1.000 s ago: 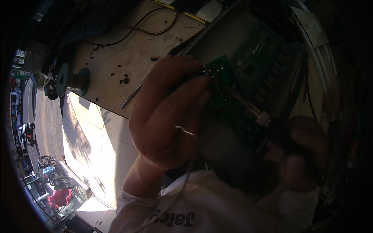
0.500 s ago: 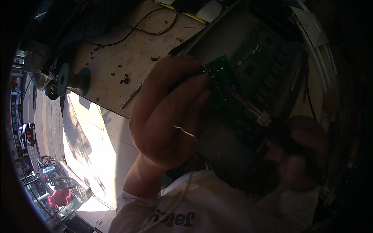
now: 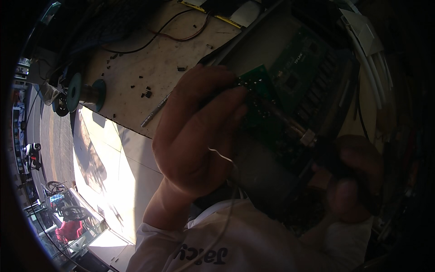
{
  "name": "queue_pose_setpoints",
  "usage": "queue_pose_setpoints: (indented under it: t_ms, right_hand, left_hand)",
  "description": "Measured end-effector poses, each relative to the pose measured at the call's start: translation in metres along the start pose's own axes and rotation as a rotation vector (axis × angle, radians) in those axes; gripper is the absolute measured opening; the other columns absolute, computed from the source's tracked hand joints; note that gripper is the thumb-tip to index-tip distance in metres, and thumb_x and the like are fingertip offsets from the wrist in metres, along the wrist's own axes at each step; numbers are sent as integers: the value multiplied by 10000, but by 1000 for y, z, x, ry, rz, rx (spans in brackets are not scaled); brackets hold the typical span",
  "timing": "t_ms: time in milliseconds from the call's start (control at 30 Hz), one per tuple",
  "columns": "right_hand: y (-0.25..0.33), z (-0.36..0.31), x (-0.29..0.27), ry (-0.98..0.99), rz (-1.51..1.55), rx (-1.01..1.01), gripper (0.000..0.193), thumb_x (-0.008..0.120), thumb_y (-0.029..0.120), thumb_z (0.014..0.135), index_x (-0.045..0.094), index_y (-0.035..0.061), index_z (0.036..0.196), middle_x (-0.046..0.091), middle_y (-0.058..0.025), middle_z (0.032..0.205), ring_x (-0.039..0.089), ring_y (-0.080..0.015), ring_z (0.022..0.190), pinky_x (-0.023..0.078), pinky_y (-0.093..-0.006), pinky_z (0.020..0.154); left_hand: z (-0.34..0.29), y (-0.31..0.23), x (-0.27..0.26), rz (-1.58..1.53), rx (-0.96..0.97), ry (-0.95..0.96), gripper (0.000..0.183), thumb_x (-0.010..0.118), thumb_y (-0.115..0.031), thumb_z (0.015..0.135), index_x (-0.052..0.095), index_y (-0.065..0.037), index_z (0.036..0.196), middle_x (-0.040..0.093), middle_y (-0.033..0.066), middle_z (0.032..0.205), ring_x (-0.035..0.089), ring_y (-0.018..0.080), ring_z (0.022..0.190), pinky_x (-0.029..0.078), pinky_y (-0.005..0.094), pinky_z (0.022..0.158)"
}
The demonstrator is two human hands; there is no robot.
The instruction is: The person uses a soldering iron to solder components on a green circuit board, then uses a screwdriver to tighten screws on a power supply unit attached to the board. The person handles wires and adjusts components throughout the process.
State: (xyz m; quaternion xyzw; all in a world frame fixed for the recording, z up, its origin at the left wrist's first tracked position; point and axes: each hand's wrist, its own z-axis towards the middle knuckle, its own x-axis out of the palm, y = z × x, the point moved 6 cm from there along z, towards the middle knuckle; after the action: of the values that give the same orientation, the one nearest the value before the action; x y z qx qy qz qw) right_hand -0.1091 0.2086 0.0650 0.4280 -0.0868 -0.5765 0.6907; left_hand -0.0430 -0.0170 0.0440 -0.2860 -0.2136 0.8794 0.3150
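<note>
My left hand (image 3: pixel 195 127) is closed on the edge of a small green circuit board (image 3: pixel 257 81), whose face is dotted with shiny solder points. A thin pale wire (image 3: pixel 223 156), which looks like solder, hangs in a curl from the palm side of that hand. My right hand (image 3: pixel 346 190), in deep shadow, grips a soldering iron (image 3: pixel 297 130) by its dark handle. The iron's metal barrel reaches left over the board; whether its tip touches the board is too dark to tell. Most of the left fingertips are hidden.
Behind the held board, a larger green circuit board (image 3: pixel 301 68) with a row of ports sits in a dark casing (image 3: pixel 240 47). The bench (image 3: pixel 131 68) bears scattered small black parts (image 3: pixel 146 94), a slim metal tool (image 3: pixel 154 111), a wire spool (image 3: pixel 88 95) and loose cables (image 3: pixel 156 34).
My left hand and the small board have shifted very slightly to the right. The thin wire's hanging part has swung right. The right hand and iron stay nearly in place.
</note>
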Motion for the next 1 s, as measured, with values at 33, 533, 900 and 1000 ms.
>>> queue_pose_setpoints:
  t_ms: [33,533,900,1000]
  right_hand:
    - [0,0,0,6,1,2,361,692,313,951,645,-32,1044,684,-153,752,678,-241,618,544,-333,522]
    - [2,-1,1,58,-26,-27,344,694,303,946,640,-9,1082,684,-132,786,681,-237,625,547,-332,531]
    - [3,2,1,35,-34,-72,331,700,287,942,643,-16,1063,681,-139,752,673,-231,605,539,-322,519]
    - [3,1,2,14,-21,-80,333,701,286,941,643,-20,1059,680,-141,748,673,-232,605,537,-320,514]
  left_hand:
    - [0,0,0,2,2,-2,186,637,34,942,694,94,1108,678,259,1183,678,344,1115,551,399,950]
    - [1,-1,1,43,3,3,191,644,38,928,706,94,1100,682,256,1177,685,335,1105,559,382,934]
    - [0,-1,1,48,-5,7,194,641,39,931,708,85,1108,675,251,1199,679,327,1124,556,376,947]
    - [0,-2,1,41,-9,7,195,643,40,930,708,86,1108,675,251,1201,677,326,1127,553,374,952]
